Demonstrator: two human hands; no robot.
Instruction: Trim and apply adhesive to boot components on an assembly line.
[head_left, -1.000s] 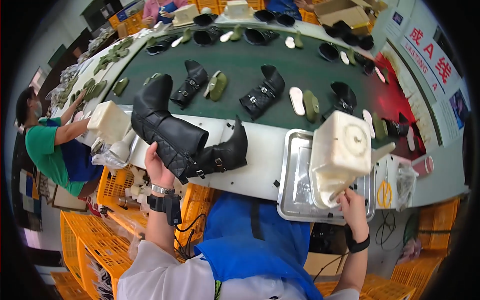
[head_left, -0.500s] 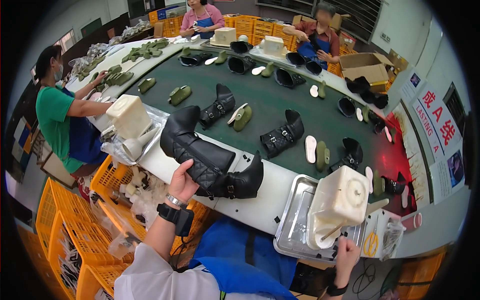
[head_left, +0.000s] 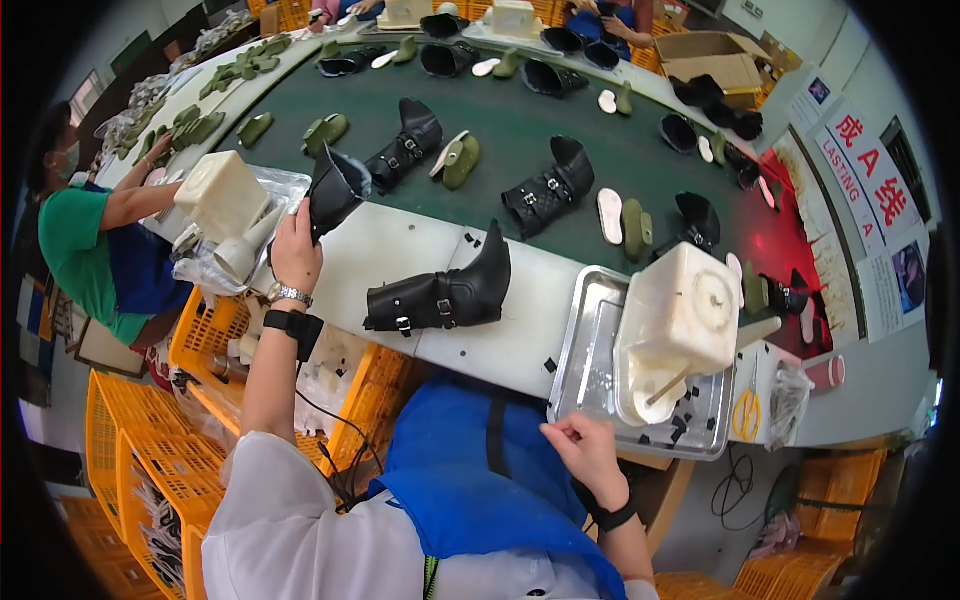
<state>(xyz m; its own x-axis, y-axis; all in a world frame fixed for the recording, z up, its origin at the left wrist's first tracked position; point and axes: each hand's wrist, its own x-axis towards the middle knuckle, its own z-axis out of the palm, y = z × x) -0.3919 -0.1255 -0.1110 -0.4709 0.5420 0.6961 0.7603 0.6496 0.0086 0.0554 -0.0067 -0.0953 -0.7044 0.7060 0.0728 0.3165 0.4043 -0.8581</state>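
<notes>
My left hand (head_left: 296, 250) is closed around a black boot (head_left: 338, 188) at the left of the white work surface, with the boot's open top visible. A second black boot (head_left: 445, 295), with buckled straps, lies on its side on the white surface in front of me. My right hand (head_left: 588, 455) hovers over my blue apron, just before the metal tray, with thumb and fingertips pinched together; anything between them is too small to make out. A cream plastic container (head_left: 680, 310) with a stick in its cup-like spout (head_left: 650, 395) stands in the tray.
The metal tray (head_left: 578, 370) holds small black scraps. Yellow-handled scissors (head_left: 746, 412) lie right of it. A green belt (head_left: 480, 215) carries boots, olive shoe forms and pale insoles. Orange crates (head_left: 150, 450) stand at lower left. A co-worker (head_left: 85, 230) in green reaches across the left side.
My left hand has carried a boot leftward, away from the boot still lying on the surface. My right hand has moved left from beside the tray. The view has tilted downward.
</notes>
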